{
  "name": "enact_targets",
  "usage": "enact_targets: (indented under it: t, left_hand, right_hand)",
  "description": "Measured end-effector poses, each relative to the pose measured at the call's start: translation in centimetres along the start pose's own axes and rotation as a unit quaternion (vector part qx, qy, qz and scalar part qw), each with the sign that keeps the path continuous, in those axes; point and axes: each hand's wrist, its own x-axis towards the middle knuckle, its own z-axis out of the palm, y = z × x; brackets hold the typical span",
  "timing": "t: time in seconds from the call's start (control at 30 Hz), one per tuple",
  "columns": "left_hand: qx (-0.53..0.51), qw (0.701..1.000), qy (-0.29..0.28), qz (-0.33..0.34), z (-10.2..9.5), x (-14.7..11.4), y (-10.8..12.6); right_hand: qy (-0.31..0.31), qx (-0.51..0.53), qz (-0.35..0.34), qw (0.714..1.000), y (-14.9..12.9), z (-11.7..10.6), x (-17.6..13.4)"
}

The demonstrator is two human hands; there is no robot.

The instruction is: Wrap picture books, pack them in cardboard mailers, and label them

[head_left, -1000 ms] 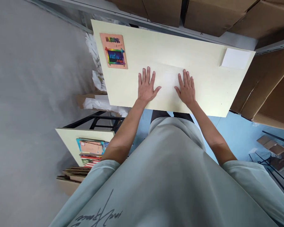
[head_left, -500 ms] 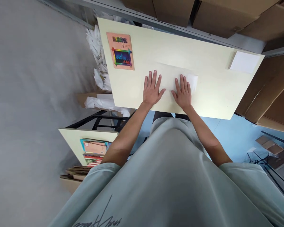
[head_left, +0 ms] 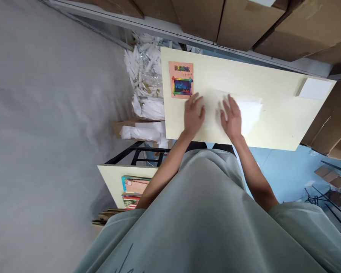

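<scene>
Head view: pale rectangular bench [head_left: 278,123], set close along a metal shelf [head_left: 187,37] loaded with cartons [head_left: 199,19]. White sheet [head_left: 250,113]: thin, lying near the middle of the bench, partly covered by the right hand [head_left: 232,119]; left outline too blurred to tell. Placed centrally, presumably, for equal reach from both sides.

Left hand [head_left: 193,118]: fingers loosely bent and parted, nothing visibly gripped; just beside the lower right corner of a picture booklet [head_left: 181,81]; contact with booklet or sheet impossible to tell. Right hand: fingers spread and slightly curled, nothing visibly gripped; over the sheet, contact likewise uncertain through blur. Loose spread of both apparently suited to a thin, flat thing with little edge to pinch.

Picture booklet: pink cover, rainbow-framed dark picture, face up at the left end, probably kept there for easy sight and reach. White stack [head_left: 316,89]: far right corner, likely set aside from the hands. Side bench [head_left: 111,176]: to the left, with colourful booklets [head_left: 138,185]. White scraps [head_left: 146,72]: heaped past the bench's left edge
</scene>
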Motion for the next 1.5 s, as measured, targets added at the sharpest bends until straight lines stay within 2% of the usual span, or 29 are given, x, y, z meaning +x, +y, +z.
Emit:
enact_targets:
  t: [0.07,0.17,0.23,0.3,0.37,0.43,0.53,0.6,0.67,0.77,0.87,0.97,1.1,1.17,1.27,1.4,1.5]
  left_hand:
    - [0.011,0.996,0.069,-0.048,-3.4,1.3,-2.6]
    - [0.009,0.987,0.104,-0.12,-6.9,3.8,-6.4]
    - [-0.023,0.98,0.104,-0.167,-7.7,5.5,-8.2]
    - [-0.066,0.972,0.087,-0.21,-7.6,6.9,-8.8]
    - [-0.102,0.966,0.068,-0.227,-7.6,7.6,-8.1]
    - [-0.126,0.968,0.064,-0.21,-8.3,7.3,-6.2]
    - [-0.143,0.974,0.073,-0.158,-10.4,4.9,-2.3]
    - [-0.169,0.978,0.04,-0.117,-11.1,2.5,0.2]
    - [-0.189,0.977,-0.016,-0.096,-10.4,0.2,1.9]
    - [-0.18,0.976,-0.079,-0.097,-6.6,-2.2,3.0]
    - [-0.111,0.985,-0.088,-0.099,-1.9,-3.2,2.6]
    - [-0.036,0.991,-0.078,-0.1,0.8,-3.4,1.7]
    - [0.005,0.992,-0.072,-0.108,1.6,-3.4,0.8]
    - [0.017,0.991,-0.076,-0.107,1.5,-3.3,0.4]
    - [0.038,0.991,-0.081,-0.101,1.4,-3.2,0.1]
    - [0.054,0.994,-0.073,-0.06,1.4,-3.3,0.3]
    - [0.039,0.995,-0.087,-0.011,2.0,-3.3,1.1]
  right_hand:
    - [-0.038,0.032,-0.041,0.998,-4.5,3.0,2.2]
    - [-0.083,0.043,-0.045,0.995,-10.2,7.9,5.1]
    - [-0.083,0.033,0.0,0.996,-12.6,10.2,6.3]
    - [-0.069,0.022,0.036,0.997,-13.8,11.4,6.7]
    - [-0.059,0.019,0.055,0.997,-14.1,11.4,6.8]
    - [-0.054,0.041,0.052,0.996,-13.8,10.7,6.7]
    - [0.01,0.133,0.05,0.99,-12.4,8.5,5.9]
    - [0.067,0.228,0.061,0.97,-10.9,6.5,4.6]
    - [0.096,0.317,0.072,0.941,-8.9,4.5,2.5]
    - [0.135,0.344,0.103,0.924,-5.2,2.7,-1.4]
    - [0.176,0.269,0.153,0.934,-1.6,3.3,-4.1]
    - [0.185,0.202,0.193,0.942,0.5,5.5,-4.5]
    - [0.184,0.166,0.227,0.942,0.7,7.3,-3.8]
    - [0.19,0.162,0.226,0.941,0.5,6.8,-4.3]
    - [0.223,0.163,0.233,0.932,1.0,4.5,-6.7]
    - [0.308,0.123,0.342,0.879,3.2,0.9,-10.3]
    - [0.299,0.121,0.442,0.837,5.0,-0.4,-11.4]
